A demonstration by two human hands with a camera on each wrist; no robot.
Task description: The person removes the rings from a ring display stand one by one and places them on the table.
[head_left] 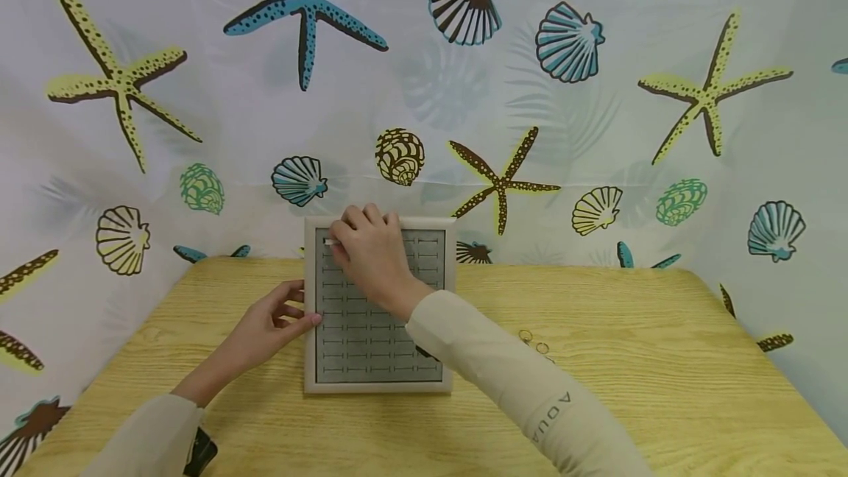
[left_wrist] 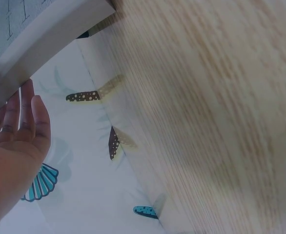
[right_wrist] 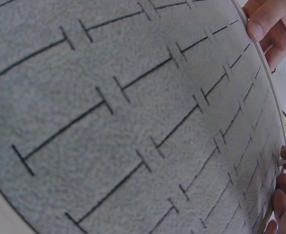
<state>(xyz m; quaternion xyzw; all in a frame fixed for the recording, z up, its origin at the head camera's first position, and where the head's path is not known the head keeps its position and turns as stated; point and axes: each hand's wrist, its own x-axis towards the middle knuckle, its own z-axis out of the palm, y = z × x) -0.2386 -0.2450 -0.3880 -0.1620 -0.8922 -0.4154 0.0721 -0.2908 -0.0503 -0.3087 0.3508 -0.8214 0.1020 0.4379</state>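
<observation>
A framed display board [head_left: 380, 387] with a pale rim and a grey panel of short slits in rows stands upright on the table. My left hand [head_left: 268, 324] grips its left edge, thumb on the front; in the left wrist view the fingers [left_wrist: 27, 109] reach behind the frame [left_wrist: 40, 36]. At the panel's upper left, my right hand [head_left: 372, 252] pinches a small white piece [head_left: 330, 241], whose kind is too small to tell. The right wrist view shows the slitted panel [right_wrist: 128, 117] close up, with the right fingertips [right_wrist: 281, 202] at its far edge.
Several small thin rings [head_left: 525, 336] lie on the wooden table [head_left: 596, 315] right of the board, partly hidden by the right sleeve. A cloth backdrop [head_left: 424, 79] printed with shells and starfish hangs behind the table and at its sides.
</observation>
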